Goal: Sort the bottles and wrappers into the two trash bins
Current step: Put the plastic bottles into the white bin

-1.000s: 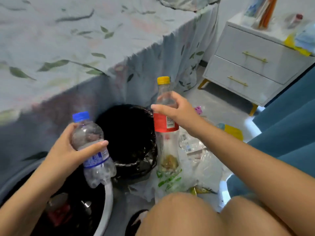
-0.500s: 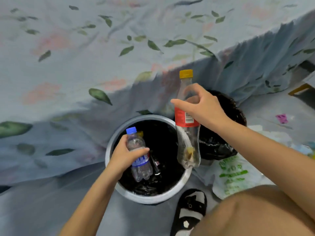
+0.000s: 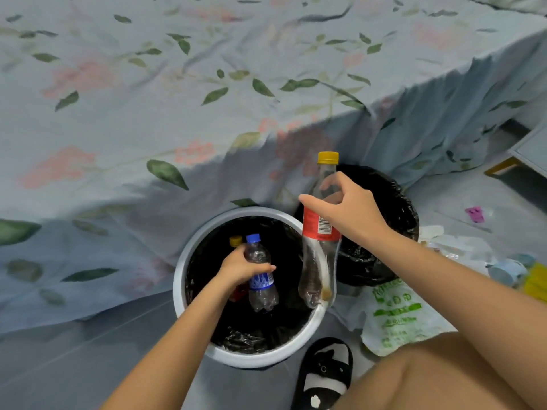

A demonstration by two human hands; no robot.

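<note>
My left hand [image 3: 240, 266] grips a small clear bottle with a blue cap [image 3: 262, 279] and holds it inside the mouth of the white-rimmed bin [image 3: 189, 255], which has a black liner. Another bottle with a yellow cap [image 3: 236, 241] lies in that bin. My right hand [image 3: 349, 211] holds a tall clear bottle with a yellow cap and red label [image 3: 318, 255] upright over the white bin's right rim. Just behind it stands a second bin lined with a black bag [image 3: 396, 208].
A bed with a floral sheet [image 3: 177, 99] hangs down right behind the bins. A white and green plastic bag [image 3: 396, 315], wrappers and a cup [image 3: 503, 272] lie on the floor at right. My slipper [image 3: 325, 371] and knee are at the bottom. A cabinet leg [image 3: 503, 167] stands far right.
The view swung left and down onto the white bin. My left hand lowered the blue-capped bottle into its mouth; my right hand carried the tall bottle over its right rim.
</note>
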